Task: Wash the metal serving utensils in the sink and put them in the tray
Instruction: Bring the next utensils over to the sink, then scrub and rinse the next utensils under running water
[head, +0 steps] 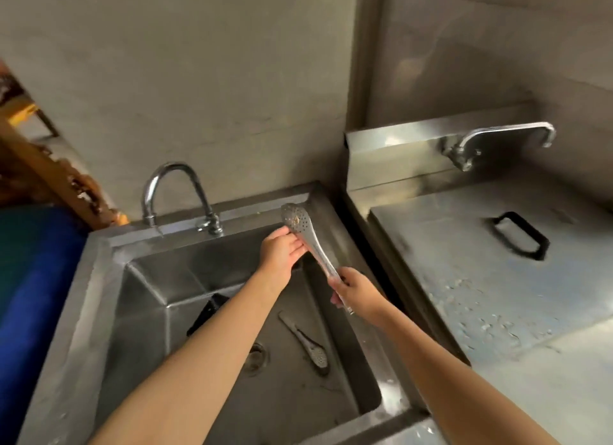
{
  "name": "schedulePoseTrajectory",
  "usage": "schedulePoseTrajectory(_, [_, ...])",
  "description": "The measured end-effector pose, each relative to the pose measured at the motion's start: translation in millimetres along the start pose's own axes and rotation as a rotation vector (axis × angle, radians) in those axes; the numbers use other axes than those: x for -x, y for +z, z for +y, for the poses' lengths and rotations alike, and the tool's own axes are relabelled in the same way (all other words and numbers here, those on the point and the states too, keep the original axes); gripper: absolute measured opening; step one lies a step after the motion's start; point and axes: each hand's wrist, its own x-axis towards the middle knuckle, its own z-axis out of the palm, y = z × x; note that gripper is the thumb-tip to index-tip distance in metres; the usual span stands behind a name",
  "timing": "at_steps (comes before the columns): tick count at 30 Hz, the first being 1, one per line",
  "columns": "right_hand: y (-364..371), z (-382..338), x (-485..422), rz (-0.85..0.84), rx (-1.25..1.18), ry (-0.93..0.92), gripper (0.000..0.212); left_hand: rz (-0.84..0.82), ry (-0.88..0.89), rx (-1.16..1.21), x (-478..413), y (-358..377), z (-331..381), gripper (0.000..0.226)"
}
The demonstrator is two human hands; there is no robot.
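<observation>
A perforated metal serving tong point(300, 224) is held up over the right rim of the steel sink point(112, 312). My right hand point(356, 293) grips its handle end. My left hand point(282, 252) touches the tong just below its holed head, fingers curled round it; a bit of brown residue sits on the head. A second perforated tong point(308, 343) lies on the sink floor near the drain point(255, 358). A dark flat object point(207, 313) leans in the sink, partly hidden by my left forearm.
A curved tap point(175, 192) stands at the sink's back rim; no water runs. To the right is a wet steel lid or tray point(497, 295) with a black handle point(517, 235), and a second tap point(497, 139) behind it. Blue cloth point(36, 278) lies at the left.
</observation>
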Motion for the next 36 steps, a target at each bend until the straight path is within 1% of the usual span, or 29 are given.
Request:
schedulePoseTrajectory(2, [33.6,-4.5,-12.6,-0.078,-0.028,0.017,0.013,0.070,0.001,0.009,-5.9,-33.3,4.8,0.045])
schedulePoseTrajectory(4, [68.1,-8.3,-24.4,-0.137,-0.038,-0.005,0.014,0.139,-0.014,0.014,-13.9,-67.6,8.1,0.045])
schedulePoseTrajectory(9, [155.6,-14.2,-61.6,-0.243,-0.053,0.018,0.025,0.251,-0.053,0.031,-48.3,-154.7,11.2,0.045])
schedulePoseTrajectory(11, [178.3,-16.7,-70.9,-0.254,-0.058,0.018,0.029,0.268,-0.048,0.034,-58.9,-178.9,12.1,0.045])
schedulePoseTrajectory(13, [210.7,-17.6,-84.7,-0.250,-0.089,0.023,0.027,0.280,-0.052,0.027,-75.4,-208.1,14.1,0.044])
schedulePoseTrajectory(18, [280.9,-13.7,-111.0,-0.280,-0.191,0.100,0.027,0.305,-0.074,0.041,-113.9,-270.9,13.3,0.038])
schedulePoseTrajectory(24, [324.1,-2.8,-136.3,-0.284,-0.236,0.140,0.016,0.307,-0.100,0.072,-144.5,-310.5,3.3,0.039])
schedulePoseTrajectory(29, [333.8,11.1,-139.1,-0.272,-0.238,0.140,0.017,0.272,-0.115,0.053,-155.7,-319.6,-12.4,0.039])
schedulePoseTrajectory(36, [325.1,15.2,-130.3,-0.253,-0.266,0.159,0.022,0.211,-0.112,0.014,-158.6,-315.6,-29.1,0.039])
